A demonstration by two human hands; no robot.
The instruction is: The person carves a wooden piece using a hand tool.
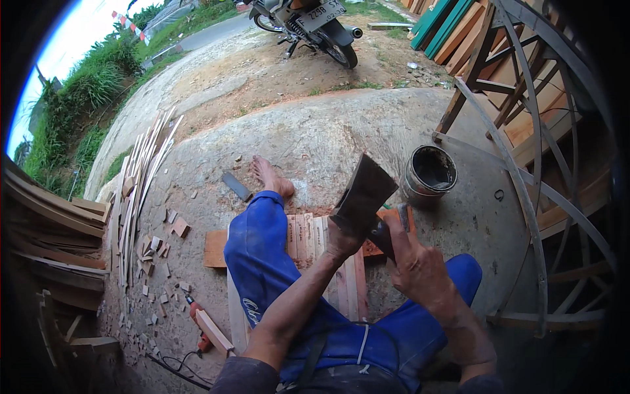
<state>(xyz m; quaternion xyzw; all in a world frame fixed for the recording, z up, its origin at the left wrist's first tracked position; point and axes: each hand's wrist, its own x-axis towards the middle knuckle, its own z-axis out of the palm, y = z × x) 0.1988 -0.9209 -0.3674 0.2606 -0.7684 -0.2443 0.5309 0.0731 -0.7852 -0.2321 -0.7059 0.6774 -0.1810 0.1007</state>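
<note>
In front of my lap I hold up a dark, broad, flat-faced tool (371,188) with a black handle; its exact kind is hard to tell. My right hand (420,269) is wrapped round the handle. Closed at the tool's lower left edge is my left hand (344,238), its fingers partly hidden behind the tool. Below, several pale wooden strips (300,240) lie side by side between my legs, partly covered by my arms. They rest across a reddish-brown board (215,248). An orange-and-grey object (408,217) lies at the board's right end, partly hidden.
A dirty bucket (430,176) stands right of the tool. A dark flat piece (236,186) lies near my foot. At left are wood offcuts (180,227), long thin strips (141,177) and a red corded power tool (197,315). A wooden frame (535,217) leans right; a motorcycle (315,29) stands beyond.
</note>
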